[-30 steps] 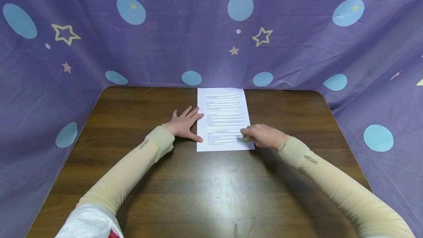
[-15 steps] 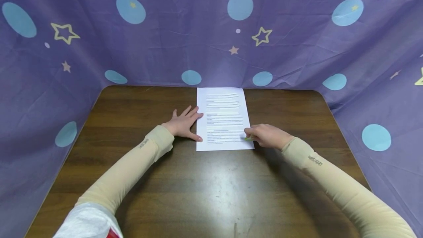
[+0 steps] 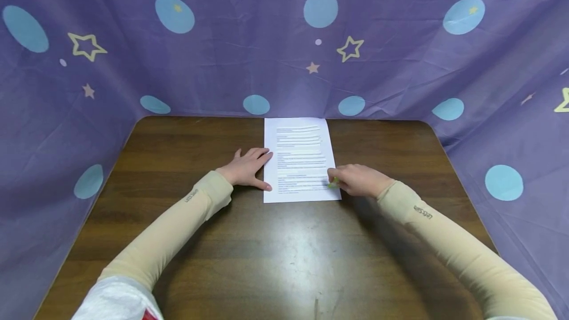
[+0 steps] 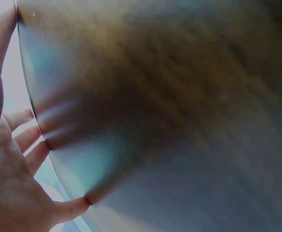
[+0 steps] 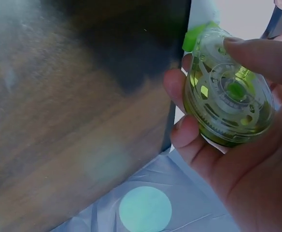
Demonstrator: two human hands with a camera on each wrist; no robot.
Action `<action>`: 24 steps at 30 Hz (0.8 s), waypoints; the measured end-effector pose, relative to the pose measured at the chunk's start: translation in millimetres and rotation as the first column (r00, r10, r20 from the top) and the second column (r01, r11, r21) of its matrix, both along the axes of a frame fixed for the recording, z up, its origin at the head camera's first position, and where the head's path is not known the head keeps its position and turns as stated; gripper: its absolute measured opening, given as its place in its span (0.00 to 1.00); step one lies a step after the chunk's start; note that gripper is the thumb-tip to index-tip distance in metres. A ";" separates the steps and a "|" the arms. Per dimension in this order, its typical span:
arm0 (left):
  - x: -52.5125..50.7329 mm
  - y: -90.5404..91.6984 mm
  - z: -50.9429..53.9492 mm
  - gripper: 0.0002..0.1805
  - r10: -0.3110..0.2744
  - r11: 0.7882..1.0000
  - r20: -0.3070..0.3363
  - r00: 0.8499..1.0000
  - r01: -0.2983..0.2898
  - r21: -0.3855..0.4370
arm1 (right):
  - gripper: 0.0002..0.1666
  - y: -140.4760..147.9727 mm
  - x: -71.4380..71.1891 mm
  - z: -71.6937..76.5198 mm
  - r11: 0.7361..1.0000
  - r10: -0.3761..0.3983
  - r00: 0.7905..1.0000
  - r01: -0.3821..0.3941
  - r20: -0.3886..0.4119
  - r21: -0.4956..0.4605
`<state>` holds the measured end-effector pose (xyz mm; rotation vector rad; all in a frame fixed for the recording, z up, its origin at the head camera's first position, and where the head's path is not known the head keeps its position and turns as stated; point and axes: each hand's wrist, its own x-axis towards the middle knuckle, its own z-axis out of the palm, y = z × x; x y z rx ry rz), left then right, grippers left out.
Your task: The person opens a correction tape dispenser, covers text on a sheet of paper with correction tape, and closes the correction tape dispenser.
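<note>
A sheet of white paper printed with lines of text lies at the far side of the wooden table. White bands cover parts of its text. My left hand rests at the sheet's left edge, thumb and fingertips on the margin. In the left wrist view, that hand has its fingers extended against the surface. Over the lower right of the sheet, my right hand holds a green correction tape. The right wrist view shows its clear, rounded case gripped between thumb and fingers, green tip pointing away from the palm.
The brown wooden table reaches from the sheet toward the person, glossy in the middle. A purple curtain with stars and blue dots stands along the table's back and both sides.
The left hand's fingers have drawn closer together at the paper's edge. My right hand shifted slightly right along the lower text, then tilted a little, showing more of the correction tape's green tip.
</note>
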<state>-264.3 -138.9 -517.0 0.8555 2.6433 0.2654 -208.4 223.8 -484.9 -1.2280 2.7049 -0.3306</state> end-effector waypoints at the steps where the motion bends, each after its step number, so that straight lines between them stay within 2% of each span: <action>1: -0.2 -0.5 -0.5 0.66 -0.001 1.000 -0.001 1.000 0.001 0.003 | 0.09 -0.6 -0.6 1.3 1.000 -0.002 1.000 0.002 -0.001 0.005; 8: -1.3 -1.8 0.4 0.66 0.002 1.000 0.009 1.000 -0.002 0.013 | 0.11 -9.7 -4.0 8.5 1.000 0.009 1.000 -0.008 0.020 -0.018; 17: 0.2 -2.0 0.0 0.67 0.000 1.000 0.016 1.000 -0.001 0.009 | 0.12 -32.8 -5.8 6.1 0.999 0.048 0.999 -0.048 0.011 -0.021; 21: 1.8 -2.6 0.3 0.67 0.000 1.000 0.016 1.000 0.000 0.009 | 0.11 -45.8 -6.2 6.0 0.996 0.087 0.996 -0.087 0.005 -0.018; 24: 1.9 -2.4 0.9 0.67 -0.002 1.000 0.021 1.000 0.002 0.004 | 0.10 -55.5 -7.3 5.4 0.989 0.144 0.990 -0.143 0.005 -0.039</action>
